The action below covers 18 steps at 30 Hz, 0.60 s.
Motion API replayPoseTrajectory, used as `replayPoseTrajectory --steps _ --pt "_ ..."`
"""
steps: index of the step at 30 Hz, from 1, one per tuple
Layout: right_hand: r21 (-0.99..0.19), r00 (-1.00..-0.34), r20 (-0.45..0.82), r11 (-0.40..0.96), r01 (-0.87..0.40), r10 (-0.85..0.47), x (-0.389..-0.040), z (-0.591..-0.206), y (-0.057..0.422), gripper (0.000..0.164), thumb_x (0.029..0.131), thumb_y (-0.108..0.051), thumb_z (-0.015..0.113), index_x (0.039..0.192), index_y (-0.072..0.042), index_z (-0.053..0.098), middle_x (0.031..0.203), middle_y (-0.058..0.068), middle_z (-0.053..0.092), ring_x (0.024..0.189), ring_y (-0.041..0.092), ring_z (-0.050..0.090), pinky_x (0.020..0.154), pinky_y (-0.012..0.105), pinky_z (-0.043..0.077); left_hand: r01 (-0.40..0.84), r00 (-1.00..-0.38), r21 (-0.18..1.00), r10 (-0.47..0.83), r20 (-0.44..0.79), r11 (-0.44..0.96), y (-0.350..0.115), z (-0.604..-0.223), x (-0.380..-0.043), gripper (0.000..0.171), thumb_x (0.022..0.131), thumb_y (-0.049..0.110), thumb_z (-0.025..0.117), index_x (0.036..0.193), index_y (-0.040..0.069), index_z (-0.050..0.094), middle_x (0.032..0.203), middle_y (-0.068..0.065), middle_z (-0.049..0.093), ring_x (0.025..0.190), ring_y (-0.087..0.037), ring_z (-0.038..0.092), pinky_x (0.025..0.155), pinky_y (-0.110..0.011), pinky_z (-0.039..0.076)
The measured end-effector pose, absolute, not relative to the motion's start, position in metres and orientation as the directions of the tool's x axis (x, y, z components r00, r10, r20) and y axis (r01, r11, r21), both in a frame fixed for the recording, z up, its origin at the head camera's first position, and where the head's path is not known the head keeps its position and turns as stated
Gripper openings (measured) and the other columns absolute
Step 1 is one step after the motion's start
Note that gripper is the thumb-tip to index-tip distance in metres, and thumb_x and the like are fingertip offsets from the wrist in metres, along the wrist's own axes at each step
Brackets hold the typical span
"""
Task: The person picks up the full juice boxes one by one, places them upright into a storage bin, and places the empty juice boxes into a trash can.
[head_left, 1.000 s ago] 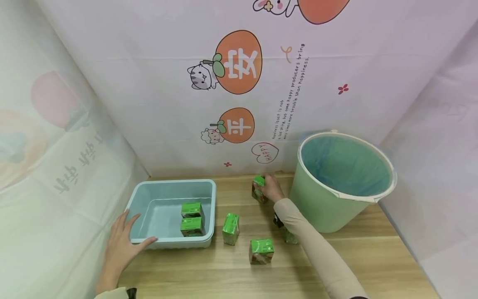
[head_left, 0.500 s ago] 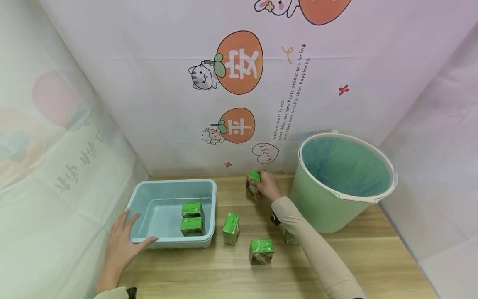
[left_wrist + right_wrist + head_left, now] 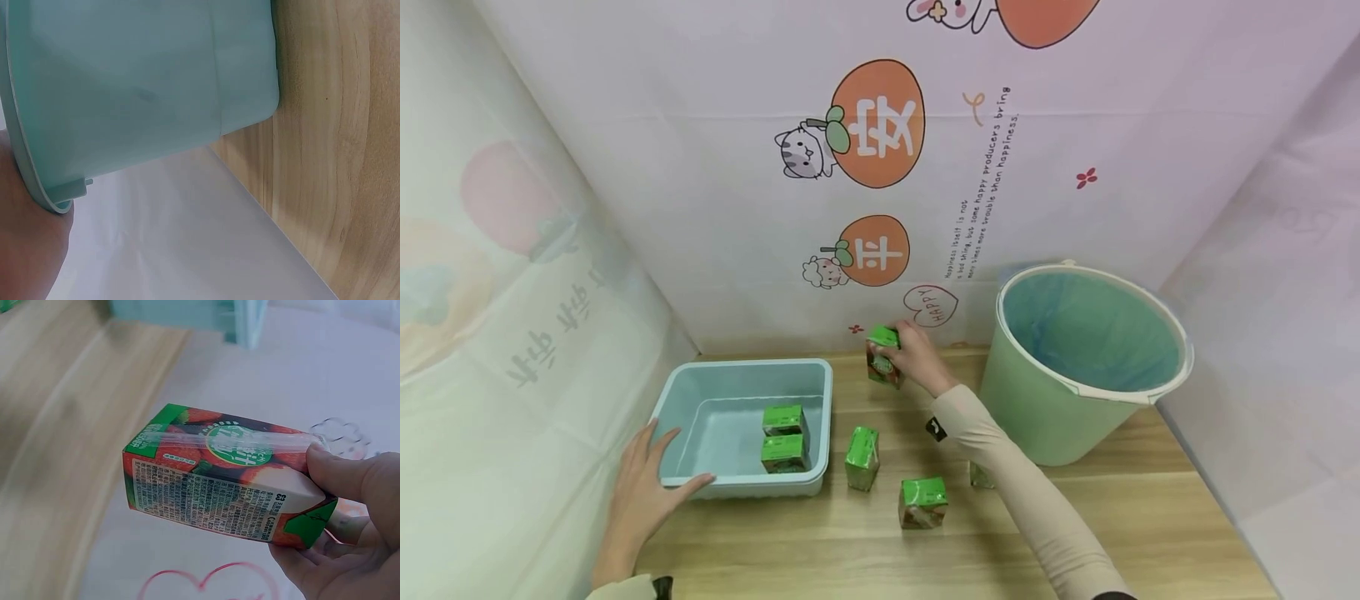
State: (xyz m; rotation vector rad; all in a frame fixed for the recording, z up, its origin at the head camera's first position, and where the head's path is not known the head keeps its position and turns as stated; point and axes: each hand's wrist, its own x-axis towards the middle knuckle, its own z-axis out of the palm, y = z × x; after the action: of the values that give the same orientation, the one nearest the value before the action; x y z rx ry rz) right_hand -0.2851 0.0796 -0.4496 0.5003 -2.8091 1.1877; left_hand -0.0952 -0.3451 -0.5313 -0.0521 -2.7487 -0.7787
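Observation:
My right hand (image 3: 919, 360) pinches a juice box (image 3: 881, 358) near the back wall, raised above the table. In the right wrist view the juice box (image 3: 219, 469) has strawberry pictures, a green end and a straw along one side; thumb and fingers hold its other end. My left hand (image 3: 642, 492) is spread at the front left corner of a light blue plastic bin (image 3: 760, 486), fingers at the left rim and thumb along the front rim. Two juice boxes (image 3: 783, 448) stand inside the bin, at its right side.
Two more juice boxes stand on the wooden table (image 3: 790, 550): one (image 3: 862, 458) right of the bin, another (image 3: 922, 503) nearer the front. A further juice box (image 3: 981, 475) is partly behind the right forearm. A large green bucket (image 3: 1037, 400) stands at right. Printed cloth walls enclose the table.
My right hand has lifted the juice box and carried it left, away from the bucket and toward the bin. The left hand and the bin have stayed in place.

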Motion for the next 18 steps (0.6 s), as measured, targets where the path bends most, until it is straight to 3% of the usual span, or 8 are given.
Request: replayPoseTrajectory --steps 11,18 --pt "-0.65 -0.872 0.267 0.592 -0.477 -0.409 -0.265 -0.407 0.042 0.043 0.097 -0.012 0.078 0.133 0.008 0.063 0.124 0.021 0.065 0.109 0.031 0.063 0.096 0.043 0.057 0.109 -0.962 0.515 -0.04 0.271 0.85 -0.345 -0.53 -0.095 0.095 0.081 0.05 0.089 0.152 0.001 0.049 0.168 -0.031 0.022 0.15 -0.057 0.02 0.105 -0.081 0.029" --pt "-0.667 -0.837 0.273 0.534 -0.52 -0.475 -0.246 -0.393 0.014 0.042 0.097 -0.012 0.079 0.132 0.006 0.064 0.123 0.017 0.065 0.105 0.027 0.063 0.091 0.036 0.057 0.123 -0.959 0.517 -0.033 0.283 0.847 -0.345 -0.53 -0.095 0.094 0.081 0.049 0.09 0.152 0.002 0.049 0.168 -0.032 0.022 0.15 -0.058 0.021 0.105 -0.081 0.029"
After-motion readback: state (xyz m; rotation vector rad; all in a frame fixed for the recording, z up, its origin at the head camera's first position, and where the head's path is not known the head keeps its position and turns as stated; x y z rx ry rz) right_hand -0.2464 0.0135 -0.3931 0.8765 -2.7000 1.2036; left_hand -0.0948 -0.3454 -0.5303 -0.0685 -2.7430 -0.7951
